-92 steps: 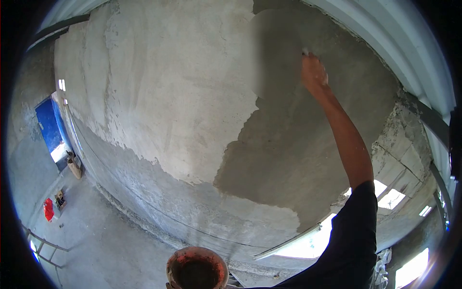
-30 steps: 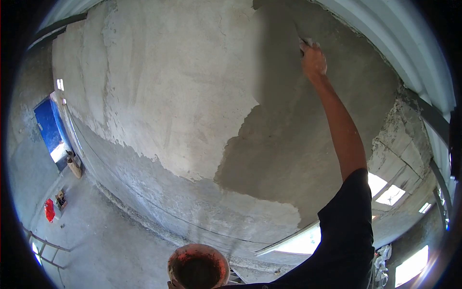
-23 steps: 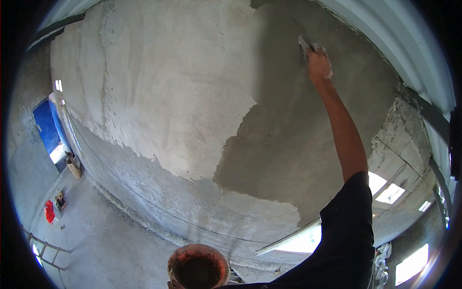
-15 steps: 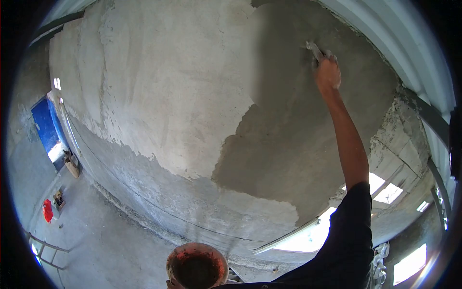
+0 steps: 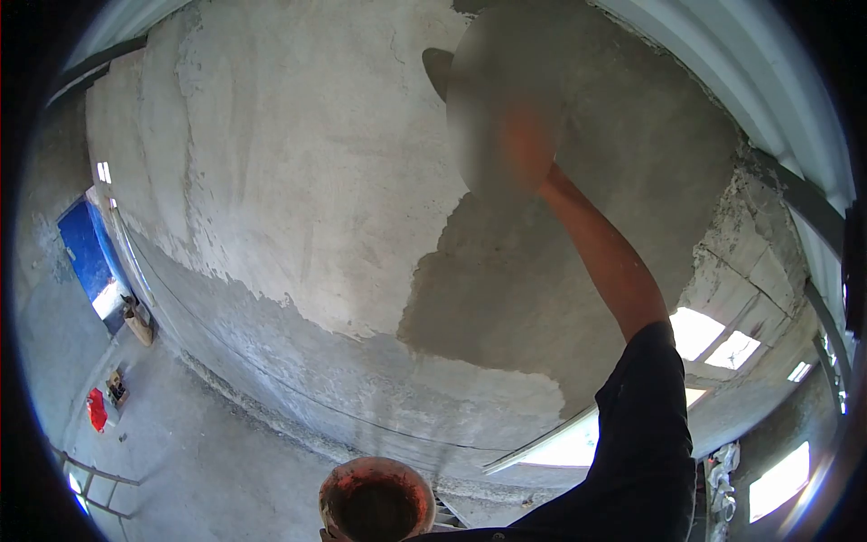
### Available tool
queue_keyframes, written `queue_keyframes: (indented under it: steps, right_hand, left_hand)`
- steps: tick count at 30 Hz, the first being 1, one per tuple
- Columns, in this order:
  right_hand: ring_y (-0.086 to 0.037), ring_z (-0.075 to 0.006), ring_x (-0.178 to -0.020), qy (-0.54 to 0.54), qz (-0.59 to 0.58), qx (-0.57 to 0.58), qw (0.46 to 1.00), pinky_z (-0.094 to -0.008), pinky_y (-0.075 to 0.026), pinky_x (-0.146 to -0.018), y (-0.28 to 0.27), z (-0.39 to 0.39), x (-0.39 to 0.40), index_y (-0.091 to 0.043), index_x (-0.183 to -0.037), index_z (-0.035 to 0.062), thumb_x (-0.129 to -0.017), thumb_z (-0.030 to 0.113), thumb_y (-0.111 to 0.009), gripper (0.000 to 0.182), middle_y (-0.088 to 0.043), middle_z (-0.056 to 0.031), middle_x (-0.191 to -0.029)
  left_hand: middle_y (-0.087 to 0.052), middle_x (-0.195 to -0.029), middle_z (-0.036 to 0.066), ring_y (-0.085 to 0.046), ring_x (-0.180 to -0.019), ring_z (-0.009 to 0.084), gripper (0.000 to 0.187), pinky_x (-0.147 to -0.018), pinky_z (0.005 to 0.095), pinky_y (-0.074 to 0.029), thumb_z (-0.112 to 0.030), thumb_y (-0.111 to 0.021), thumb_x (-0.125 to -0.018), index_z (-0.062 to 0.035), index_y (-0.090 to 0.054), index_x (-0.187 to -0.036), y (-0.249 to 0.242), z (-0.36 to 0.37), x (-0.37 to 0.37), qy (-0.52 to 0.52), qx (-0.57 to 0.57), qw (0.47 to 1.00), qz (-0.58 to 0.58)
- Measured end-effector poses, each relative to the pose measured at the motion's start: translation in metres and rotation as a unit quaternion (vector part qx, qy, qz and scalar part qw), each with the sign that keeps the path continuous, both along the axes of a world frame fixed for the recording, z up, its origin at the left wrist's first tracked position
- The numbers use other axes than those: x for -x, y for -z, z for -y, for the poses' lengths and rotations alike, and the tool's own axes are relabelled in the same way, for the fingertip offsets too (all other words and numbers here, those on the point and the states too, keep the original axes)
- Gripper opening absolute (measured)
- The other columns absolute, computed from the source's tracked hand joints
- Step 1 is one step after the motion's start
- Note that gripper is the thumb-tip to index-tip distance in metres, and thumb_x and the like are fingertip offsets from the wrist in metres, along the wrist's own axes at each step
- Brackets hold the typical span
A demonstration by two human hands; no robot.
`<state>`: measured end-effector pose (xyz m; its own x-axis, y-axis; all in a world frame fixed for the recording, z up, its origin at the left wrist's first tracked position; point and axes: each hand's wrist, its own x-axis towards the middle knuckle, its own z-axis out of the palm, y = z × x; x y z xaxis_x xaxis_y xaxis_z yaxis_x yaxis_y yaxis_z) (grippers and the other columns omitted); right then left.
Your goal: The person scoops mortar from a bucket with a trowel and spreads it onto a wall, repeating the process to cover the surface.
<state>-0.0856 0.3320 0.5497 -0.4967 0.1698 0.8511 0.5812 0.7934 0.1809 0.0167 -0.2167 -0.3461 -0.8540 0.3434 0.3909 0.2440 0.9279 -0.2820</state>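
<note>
My right hand [image 5: 528, 149] is up against the wall, smeared by a blur patch that hides its fingers. Out of the blur's left side pokes the grey tip of a trowel [image 5: 437, 72], lying on the wall near the border between dark wet plaster [image 5: 596, 235] and paler dry plaster [image 5: 307, 181]. Low in the view is a bucket [image 5: 422, 492], reddish inside and smeared with plaster, with a dark mix in it. A sliver of my left hand [image 5: 325, 535] shows at the bucket's lower left side; most of that hand is out of frame.
Pale roof sheeting [image 5: 768, 81] slopes along the upper right. Bright openings [image 5: 695, 334] break the wall at right. Far below on the concrete floor [image 5: 217, 452] are a red item [image 5: 97, 409], a sack [image 5: 138, 325] by a blue door [image 5: 86, 244], and a ladder-like frame [image 5: 99, 481].
My right hand has swept left across the wet plaster with the trowel, whose tip now reaches the paler area. The bucket has shifted only slightly in view.
</note>
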Motion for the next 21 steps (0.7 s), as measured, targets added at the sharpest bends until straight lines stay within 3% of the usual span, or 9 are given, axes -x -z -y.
queue_keyframes:
  steps: [2,4,6,11,16,17,19,20,21]
  right_hand:
    - [-0.059,-0.0334,-0.092,-0.009,-0.011,-0.005,1.0,-0.0426,-0.051,-0.076,-0.004,0.002,0.0,-0.057,-0.108,0.0129,-0.089,0.017,-0.045,0.023,-0.054,-0.0174,-0.103]
    - [-0.059,-0.0344,-0.09,0.041,-0.064,-0.012,0.997,-0.0422,-0.052,-0.075,-0.018,-0.005,0.002,-0.057,-0.109,0.0121,-0.086,0.014,-0.048,0.025,-0.055,-0.0176,-0.102]
    - [-0.059,-0.0348,-0.09,0.05,-0.095,-0.029,0.994,-0.0417,-0.052,-0.075,-0.032,-0.024,0.005,-0.057,-0.11,0.0113,-0.085,0.013,-0.049,0.026,-0.055,-0.0181,-0.102]
    - [-0.059,-0.0349,-0.09,0.065,-0.123,-0.049,0.989,-0.0404,-0.053,-0.074,-0.032,-0.042,0.015,-0.056,-0.111,0.0092,-0.083,0.009,-0.051,0.028,-0.054,-0.0195,-0.101]
    - [-0.059,-0.0334,-0.093,0.013,0.052,-0.062,0.997,-0.0394,-0.053,-0.075,0.002,-0.026,0.016,-0.052,-0.117,0.0131,-0.085,0.009,-0.048,0.033,-0.055,-0.0154,-0.104]
    - [-0.059,-0.0334,-0.093,0.012,0.051,-0.064,0.997,-0.0394,-0.053,-0.075,0.001,-0.022,0.016,-0.052,-0.117,0.0131,-0.085,0.009,-0.048,0.033,-0.055,-0.0154,-0.104]
    - [-0.058,-0.0325,-0.095,0.034,0.05,-0.047,0.997,-0.0389,-0.052,-0.076,-0.006,-0.009,0.012,-0.05,-0.119,0.015,-0.085,0.009,-0.047,0.035,-0.055,-0.0136,-0.104]
    - [-0.058,-0.0325,-0.095,0.033,0.05,-0.048,0.997,-0.0389,-0.052,-0.076,-0.013,-0.008,0.014,-0.05,-0.119,0.015,-0.085,0.009,-0.047,0.035,-0.055,-0.0136,-0.104]
    - [-0.058,-0.0322,-0.095,0.04,0.011,-0.084,0.996,-0.0388,-0.052,-0.077,-0.024,-0.011,0.018,-0.05,-0.12,0.0154,-0.085,0.009,-0.047,0.035,-0.055,-0.0136,-0.104]
  left_hand:
    - [-0.051,-0.064,0.007,-0.054,-0.057,0.0252,0.011,-0.053,0.0379,-0.045,-0.017,-0.05,-0.086,-0.0061,-0.052,-0.084,-0.098,-0.021,-0.003,-0.041,-0.225,0.964,0.134]
    - [-0.051,-0.062,0.006,-0.056,-0.057,0.0232,0.01,-0.054,0.0375,-0.046,-0.016,-0.049,-0.086,-0.0071,-0.052,-0.085,-0.202,-0.034,-0.009,-0.079,-0.434,0.859,0.259]
    - [-0.052,-0.066,0.006,-0.056,-0.059,0.0232,0.011,-0.055,0.0369,-0.045,-0.017,-0.049,-0.086,-0.0069,-0.052,-0.087,-0.232,-0.04,-0.01,-0.073,-0.409,0.877,0.24]
    - [-0.053,-0.074,0.006,-0.056,-0.064,0.0244,0.013,-0.056,0.0371,-0.045,-0.019,-0.049,-0.086,-0.0065,-0.052,-0.088,-0.204,-0.033,-0.013,-0.055,-0.283,0.936,0.204]
    - [-0.055,-0.081,0.008,-0.056,-0.069,0.0265,0.016,-0.057,0.0383,-0.044,-0.021,-0.048,-0.086,-0.006,-0.053,-0.088,-0.169,-0.029,-0.01,-0.029,-0.114,0.979,0.17]
    - [-0.055,-0.081,0.008,-0.056,-0.069,0.0265,0.016,-0.057,0.0383,-0.044,-0.021,-0.048,-0.086,-0.006,-0.053,-0.088,-0.175,-0.034,-0.011,-0.031,-0.116,0.978,0.169]
    - [-0.053,-0.086,0.008,-0.056,-0.073,0.025,0.014,-0.057,0.0384,-0.043,-0.021,-0.047,-0.087,-0.0077,-0.053,-0.089,-0.233,-0.048,-0.015,-0.032,-0.292,0.951,0.096]
    - [-0.053,-0.086,0.008,-0.056,-0.073,0.025,0.014,-0.057,0.0384,-0.043,-0.021,-0.047,-0.087,-0.0077,-0.053,-0.089,-0.221,-0.043,-0.013,-0.033,-0.293,0.951,0.095]
    - [-0.053,-0.085,0.008,-0.056,-0.072,0.0251,0.014,-0.056,0.0384,-0.043,-0.021,-0.047,-0.087,-0.0084,-0.053,-0.09,-0.204,-0.034,-0.009,-0.026,-0.319,0.928,0.193]
